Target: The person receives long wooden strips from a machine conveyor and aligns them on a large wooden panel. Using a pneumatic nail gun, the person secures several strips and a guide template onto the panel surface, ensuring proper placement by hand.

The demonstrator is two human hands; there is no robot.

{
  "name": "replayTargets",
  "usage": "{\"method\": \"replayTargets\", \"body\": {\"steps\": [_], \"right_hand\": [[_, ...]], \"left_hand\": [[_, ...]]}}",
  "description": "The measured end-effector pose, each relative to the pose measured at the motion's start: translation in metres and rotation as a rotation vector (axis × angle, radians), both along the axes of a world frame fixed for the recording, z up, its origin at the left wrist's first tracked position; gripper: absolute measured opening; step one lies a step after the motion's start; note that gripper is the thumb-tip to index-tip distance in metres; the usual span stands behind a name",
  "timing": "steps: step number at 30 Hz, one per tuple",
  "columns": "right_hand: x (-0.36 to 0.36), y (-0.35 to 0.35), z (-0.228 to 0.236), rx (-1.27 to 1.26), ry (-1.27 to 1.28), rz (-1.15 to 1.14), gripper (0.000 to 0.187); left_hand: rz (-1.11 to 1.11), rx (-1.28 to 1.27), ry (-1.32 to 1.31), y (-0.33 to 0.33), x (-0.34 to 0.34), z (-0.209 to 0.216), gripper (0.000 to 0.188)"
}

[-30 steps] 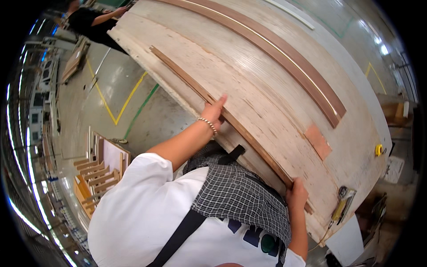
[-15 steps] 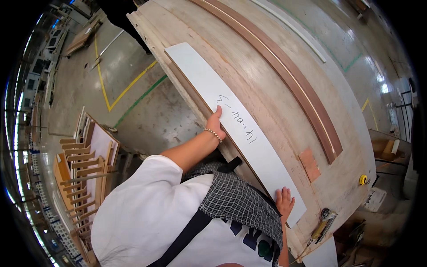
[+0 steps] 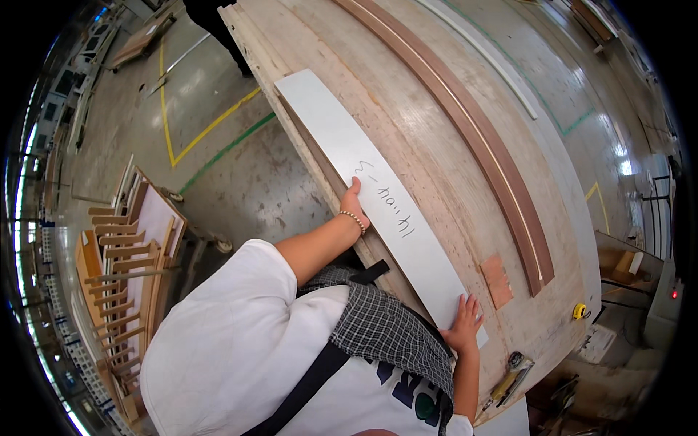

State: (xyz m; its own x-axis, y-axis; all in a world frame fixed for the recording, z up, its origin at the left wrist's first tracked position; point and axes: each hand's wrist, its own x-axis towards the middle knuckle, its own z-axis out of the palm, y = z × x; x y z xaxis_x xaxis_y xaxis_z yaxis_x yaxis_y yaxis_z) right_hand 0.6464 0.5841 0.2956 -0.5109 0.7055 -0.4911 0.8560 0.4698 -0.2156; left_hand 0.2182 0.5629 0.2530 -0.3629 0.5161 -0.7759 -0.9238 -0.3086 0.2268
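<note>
Panel (image 3: 396, 218), wht: L hand (image 3: 355, 203) thumb on edge, grip unclear; R hand (image 3: 463, 330) splayed atop.

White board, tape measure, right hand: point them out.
White board (image 3: 387, 202), head view, middle of its face.
Tape measure (image 3: 579, 312), head view, its yellow case.
Right hand (image 3: 461, 331), head view, back of the hand.

L fisheye head cam looks down at nearby bench (image 3: 534, 330), v wide.

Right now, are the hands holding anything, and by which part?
The white board: left hand seemingly gripping its near long edge, thumb on top; right hand spread over its right end.
</note>
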Motion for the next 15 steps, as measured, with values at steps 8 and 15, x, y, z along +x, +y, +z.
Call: {"method": "replayTargets", "body": {"steps": [8, 15], "right_hand": [[-0.004, 0.000, 0.012, 0.113, -0.003, 0.136, 0.113], [-0.014, -0.011, 0.018, 0.110, 0.052, 0.097, 0.107]], "left_hand": [[-0.014, -0.088, 0.054, 0.001, -0.003, -0.011, 0.061], [-0.454, -0.411, 0.505, -0.040, 0.014, 0.048, 0.060]]}}
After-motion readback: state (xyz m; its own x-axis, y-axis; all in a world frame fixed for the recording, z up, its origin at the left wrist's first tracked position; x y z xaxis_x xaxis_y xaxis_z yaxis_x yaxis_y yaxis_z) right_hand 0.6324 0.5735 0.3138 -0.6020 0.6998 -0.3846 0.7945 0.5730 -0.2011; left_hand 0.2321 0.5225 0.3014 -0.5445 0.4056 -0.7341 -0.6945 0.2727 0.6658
